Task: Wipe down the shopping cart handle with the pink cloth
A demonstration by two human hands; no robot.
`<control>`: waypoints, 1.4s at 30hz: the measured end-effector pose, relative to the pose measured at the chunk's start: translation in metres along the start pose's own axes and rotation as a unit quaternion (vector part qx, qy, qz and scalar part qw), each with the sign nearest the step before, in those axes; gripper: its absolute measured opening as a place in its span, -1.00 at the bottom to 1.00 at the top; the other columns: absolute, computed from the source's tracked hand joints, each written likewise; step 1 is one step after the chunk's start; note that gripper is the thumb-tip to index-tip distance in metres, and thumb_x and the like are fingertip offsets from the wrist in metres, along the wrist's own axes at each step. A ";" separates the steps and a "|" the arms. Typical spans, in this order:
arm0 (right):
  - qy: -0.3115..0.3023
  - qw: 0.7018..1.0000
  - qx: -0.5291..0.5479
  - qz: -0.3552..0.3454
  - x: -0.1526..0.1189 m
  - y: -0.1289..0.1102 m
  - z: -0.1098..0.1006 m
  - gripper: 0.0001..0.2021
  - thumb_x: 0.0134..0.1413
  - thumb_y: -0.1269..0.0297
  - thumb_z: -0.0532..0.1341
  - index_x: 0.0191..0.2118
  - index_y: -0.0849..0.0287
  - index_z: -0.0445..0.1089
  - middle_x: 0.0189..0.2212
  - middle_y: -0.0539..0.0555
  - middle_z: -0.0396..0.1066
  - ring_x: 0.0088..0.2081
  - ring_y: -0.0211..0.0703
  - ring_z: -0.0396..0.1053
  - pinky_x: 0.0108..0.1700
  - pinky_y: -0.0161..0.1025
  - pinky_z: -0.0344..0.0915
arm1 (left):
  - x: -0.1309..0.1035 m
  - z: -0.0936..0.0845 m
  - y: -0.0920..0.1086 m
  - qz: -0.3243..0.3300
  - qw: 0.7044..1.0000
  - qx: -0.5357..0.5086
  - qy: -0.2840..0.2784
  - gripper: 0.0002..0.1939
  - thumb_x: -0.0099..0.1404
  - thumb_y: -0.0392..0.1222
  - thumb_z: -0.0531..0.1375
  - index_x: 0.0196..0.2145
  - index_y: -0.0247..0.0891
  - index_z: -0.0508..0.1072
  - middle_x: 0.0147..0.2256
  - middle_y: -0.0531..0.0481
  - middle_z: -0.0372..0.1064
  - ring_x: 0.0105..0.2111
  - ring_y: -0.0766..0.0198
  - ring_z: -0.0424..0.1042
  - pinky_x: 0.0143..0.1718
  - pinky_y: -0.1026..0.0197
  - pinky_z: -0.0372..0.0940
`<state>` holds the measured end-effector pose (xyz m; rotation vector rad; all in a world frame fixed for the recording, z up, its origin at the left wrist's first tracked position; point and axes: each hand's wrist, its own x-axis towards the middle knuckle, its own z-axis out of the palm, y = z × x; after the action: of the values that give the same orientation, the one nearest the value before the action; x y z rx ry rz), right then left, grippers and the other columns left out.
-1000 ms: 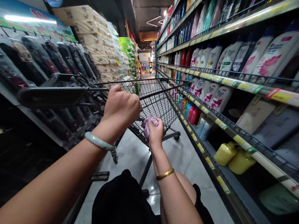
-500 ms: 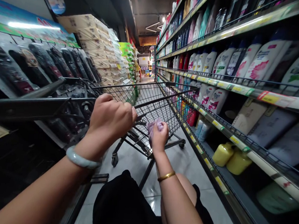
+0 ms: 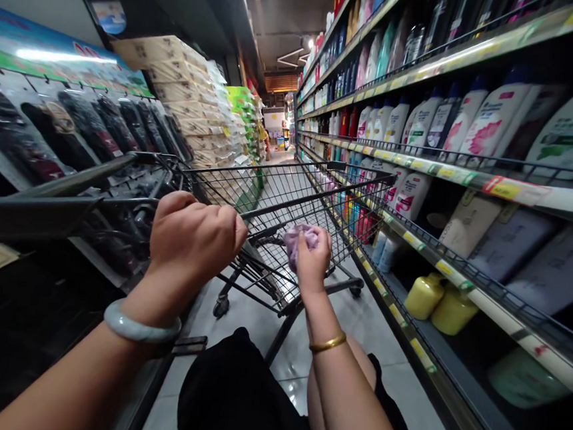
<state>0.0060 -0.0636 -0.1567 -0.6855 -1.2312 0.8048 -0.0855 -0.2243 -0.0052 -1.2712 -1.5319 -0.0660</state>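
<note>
My left hand (image 3: pixel 197 234), with a pale bangle on its wrist, is wrapped round the handlebar (image 3: pixel 91 206) of a dark wire shopping cart (image 3: pixel 289 183). To its right, my right hand (image 3: pixel 315 257), wearing a gold bangle, clutches a crumpled light purple cloth (image 3: pixel 298 240). The cloth is bunched between thumb and fingers, close to the near end of the cart's basket. Part of the basket lies hidden behind both hands.
On the right, shelves (image 3: pixel 451 166) hold shampoo bottles (image 3: pixel 498 123), with yellow bottles (image 3: pixel 424 295) lower down. To the left hang dark packaged items (image 3: pixel 94 121), near stacked packages (image 3: pixel 187 92). Tiled floor (image 3: pixel 283 368) runs along the aisle.
My left hand has shifted left and slightly down in view. My right hand and the purple cloth have moved a little right. The cart sits slightly differently, and both grips stay closed.
</note>
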 end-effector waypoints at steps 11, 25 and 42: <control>-0.031 0.983 -0.056 -0.174 0.001 -0.002 -0.008 -0.83 0.22 0.40 0.20 -0.13 0.08 0.50 -0.04 0.17 0.40 0.03 0.00 0.42 0.14 -0.02 0.43 | -0.014 0.003 -0.014 0.009 0.999 -0.025 0.022 -0.65 0.35 -0.17 0.12 -0.60 -0.12 0.19 -0.66 0.06 0.23 -0.56 0.14 0.30 -0.22 -0.01 0.19; -0.059 0.973 -0.053 -0.218 -0.026 -0.050 -0.007 -0.77 0.28 0.40 0.21 -0.02 0.03 0.52 0.02 0.16 0.42 0.15 0.02 0.39 0.27 0.05 0.35 | -0.020 -0.012 -0.015 -0.049 0.995 -0.085 -0.006 -0.64 0.32 -0.16 0.16 -0.62 -0.09 0.20 -0.65 0.03 0.27 -0.54 0.11 0.33 -0.23 -0.07 0.20; -0.211 0.912 -0.002 -0.352 -0.026 -0.071 -0.010 -0.67 0.23 0.36 0.26 0.08 0.00 0.50 -0.01 0.13 0.47 0.11 0.00 0.43 0.24 -0.02 0.42 | -0.024 -0.016 -0.016 0.000 0.999 -0.034 0.039 -0.64 0.39 -0.19 0.12 -0.59 -0.12 0.25 -0.63 0.03 0.33 -0.53 0.15 0.38 -0.34 0.01 0.18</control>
<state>0.0239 -0.1249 -0.1144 -0.0261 -1.7254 0.3399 -0.0900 -0.2565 -0.0075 -1.3078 -1.4735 -0.1669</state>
